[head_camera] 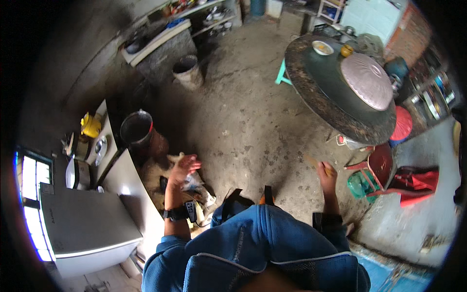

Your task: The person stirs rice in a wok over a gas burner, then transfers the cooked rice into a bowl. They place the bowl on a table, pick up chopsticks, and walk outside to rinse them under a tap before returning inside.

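My left hand (185,168) is raised above a heap of bags and sacks by the counter, its fingers apart and nothing seen in it. Out over the bare floor, my right hand (327,173) is closed round the handle of a wooden utensil (313,161), whose blurred far end points up and left; its kind cannot be told. A dark bucket (136,127) with a reddish patch at its rim stands beyond my left hand. To the right of my right hand is a red plastic chair (379,166) with a green bag (359,184) by its legs.
A round dark table (313,84) holds a large domed cover (366,81), a white bowl (323,47) and a yellow pot (346,50). A worn bucket (188,72) stands on the floor ahead. At left are a pale counter (129,179), a yellow kettle-like pot (90,125) and a refrigerator (87,222).
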